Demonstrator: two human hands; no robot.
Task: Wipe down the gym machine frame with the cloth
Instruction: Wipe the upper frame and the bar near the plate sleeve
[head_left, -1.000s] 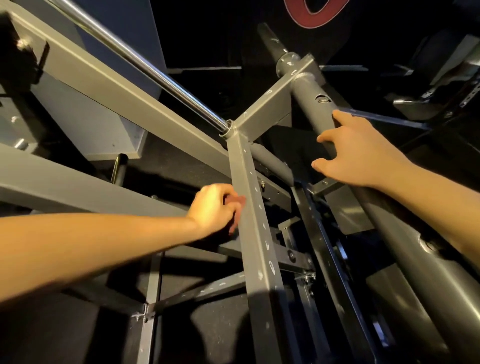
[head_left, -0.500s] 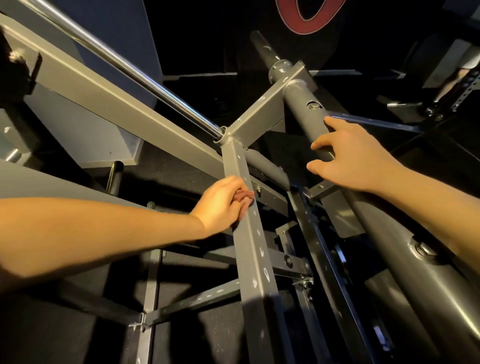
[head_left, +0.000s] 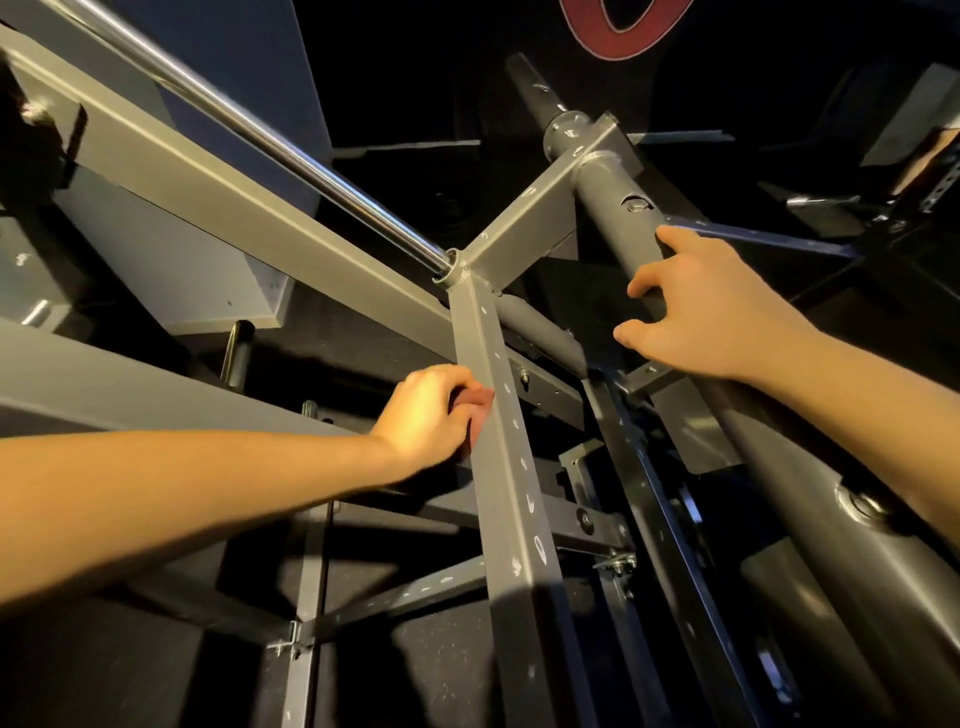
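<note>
The grey gym machine frame fills the view. A square perforated post (head_left: 511, 467) runs down the middle from a welded joint. My left hand (head_left: 426, 410) presses against the post's left face with its fingers curled round a small reddish cloth (head_left: 475, 402); most of the cloth is hidden inside the hand. A thick round grey tube (head_left: 613, 192) slants down to the right. My right hand (head_left: 711, 306) holds this tube from the right side, fingers bent over it.
A chrome bar (head_left: 260, 130) and a wide grey beam (head_left: 234, 208) run in from the upper left to the joint. Thin perforated braces (head_left: 415, 592) and dark rails (head_left: 670, 545) cross below. Black flooring (head_left: 441, 665) lies underneath.
My left hand with the cloth has slid up the square post toward the joint. My right hand has stayed on the round tube.
</note>
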